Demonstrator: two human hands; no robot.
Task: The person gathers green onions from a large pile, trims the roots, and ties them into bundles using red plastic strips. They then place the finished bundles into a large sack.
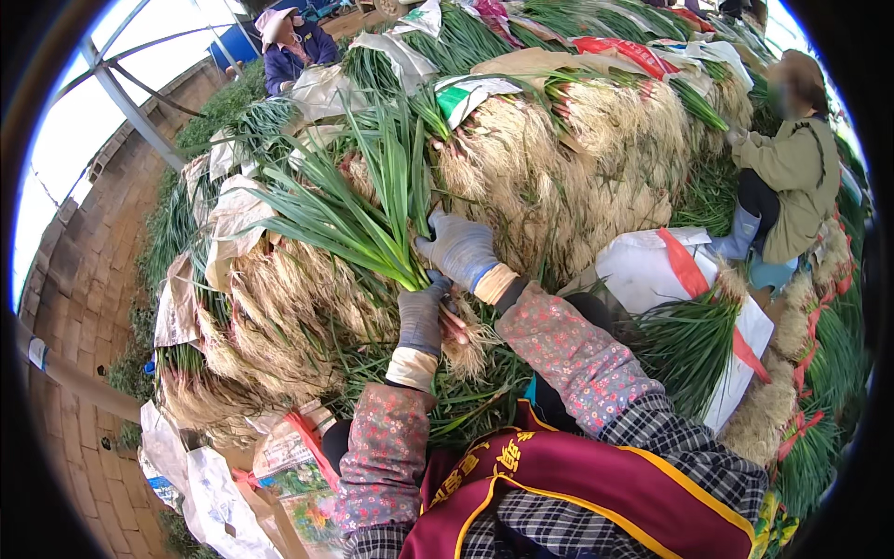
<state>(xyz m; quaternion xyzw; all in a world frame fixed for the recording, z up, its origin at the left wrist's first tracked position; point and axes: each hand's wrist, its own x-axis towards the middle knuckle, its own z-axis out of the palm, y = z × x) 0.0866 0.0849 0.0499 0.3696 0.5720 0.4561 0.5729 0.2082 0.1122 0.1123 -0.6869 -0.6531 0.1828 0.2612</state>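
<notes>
My left hand (421, 314), in a grey knit glove, is closed around a bunch of leafy green plants (374, 230) at their pale lower stems. Their green leaves fan up and to the left, and pinkish-white stem ends with stringy roots (469, 349) stick out below the hand. My right hand (459, 248), gloved the same way, is just above and to the right, its thumb and fingers beside the leaves; whether it grips any is not plain. Behind both hands rises a big heap of similar plants with pale roots (545, 175) facing me.
A loose bunch (688, 342) lies at the right on a white sheet (649, 269) with red strips. Red-tied bundles (796, 321) line the far right. One person (796, 161) sits at the right, another (297, 49) at the upper left. Printed sacks (293, 461) lie at the lower left.
</notes>
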